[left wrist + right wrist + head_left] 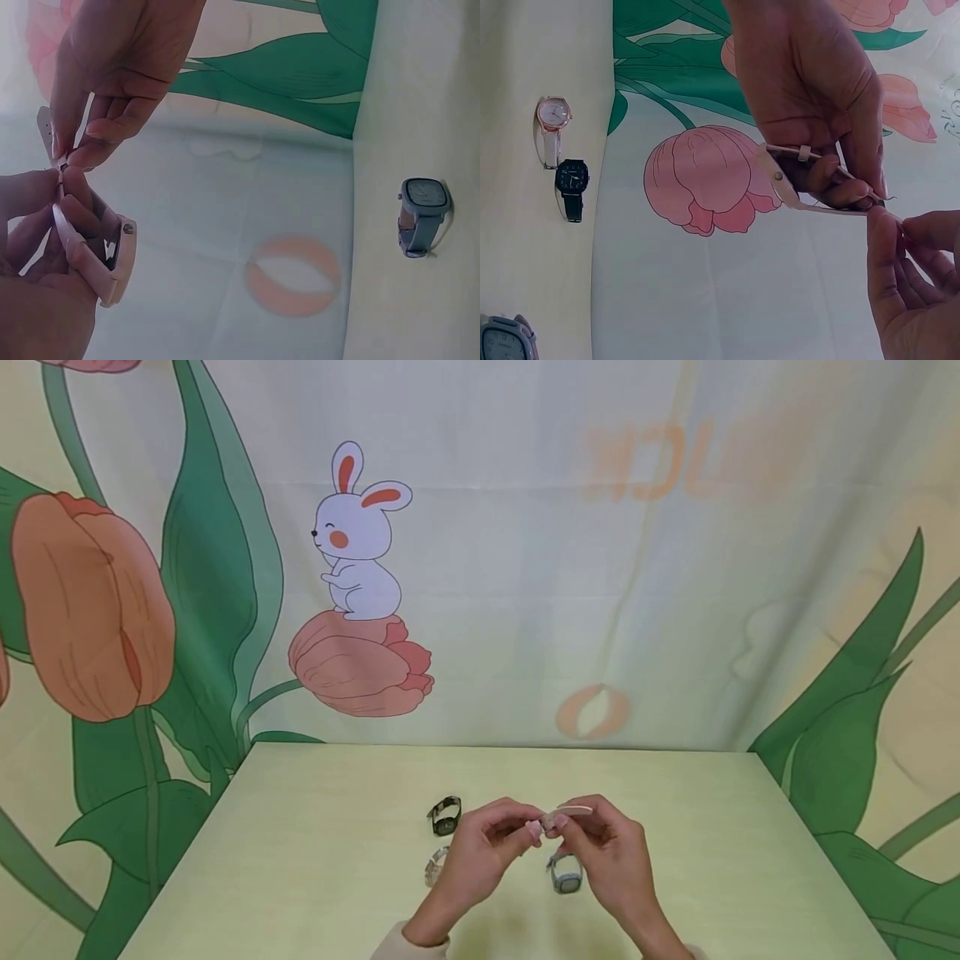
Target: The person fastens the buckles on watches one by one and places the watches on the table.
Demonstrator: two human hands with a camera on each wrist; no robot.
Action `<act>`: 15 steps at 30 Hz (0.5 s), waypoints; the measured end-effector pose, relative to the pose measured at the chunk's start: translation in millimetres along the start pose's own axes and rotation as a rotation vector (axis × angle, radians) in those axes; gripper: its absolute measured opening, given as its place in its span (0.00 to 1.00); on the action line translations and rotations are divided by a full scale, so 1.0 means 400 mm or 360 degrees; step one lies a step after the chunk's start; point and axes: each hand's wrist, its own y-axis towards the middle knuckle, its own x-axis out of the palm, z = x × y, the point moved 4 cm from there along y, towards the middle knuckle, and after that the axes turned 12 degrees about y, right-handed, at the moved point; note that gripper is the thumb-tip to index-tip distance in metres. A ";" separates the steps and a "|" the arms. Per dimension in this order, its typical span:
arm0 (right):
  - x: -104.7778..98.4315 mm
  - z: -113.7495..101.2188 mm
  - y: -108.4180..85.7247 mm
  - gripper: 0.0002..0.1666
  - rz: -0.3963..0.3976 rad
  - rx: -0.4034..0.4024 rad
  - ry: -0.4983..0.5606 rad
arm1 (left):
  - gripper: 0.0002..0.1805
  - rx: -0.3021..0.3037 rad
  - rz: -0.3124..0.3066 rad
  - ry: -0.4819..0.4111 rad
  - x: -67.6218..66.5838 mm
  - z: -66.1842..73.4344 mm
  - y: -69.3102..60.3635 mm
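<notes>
A pale pink wristwatch point(124, 259) is held up above the table between both hands. My left hand point(476, 852) pinches its strap near the buckle, and the strap loops about the left fingers with the case hanging to one side. With thumb and fingers, my right hand point(618, 860) pinches the holed strap end point(46, 131) close to the left fingertips. The fingers partly hide the buckle, so I cannot tell whether the strap passes through it. In the right wrist view the watch's case point(778, 176) shows edge-on.
On the pale table point(330, 860) stand a black watch point(446, 825), a rose-gold watch with a light strap point(553, 114), partly behind the left hand in the head view, and a blue-grey watch point(567, 882) below the right hand. A printed curtain point(510, 568) hangs behind.
</notes>
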 end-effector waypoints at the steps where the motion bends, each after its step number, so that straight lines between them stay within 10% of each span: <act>1: -0.001 0.001 0.000 0.06 0.0005 -0.0007 -0.0003 | 0.10 0.0002 0.0003 -0.0003 0.000 0.000 0.000; 15: -0.006 0.008 -0.006 0.08 -0.0017 -0.0297 -0.0144 | 0.04 -0.0044 0.0078 0.0149 0.002 0.008 0.002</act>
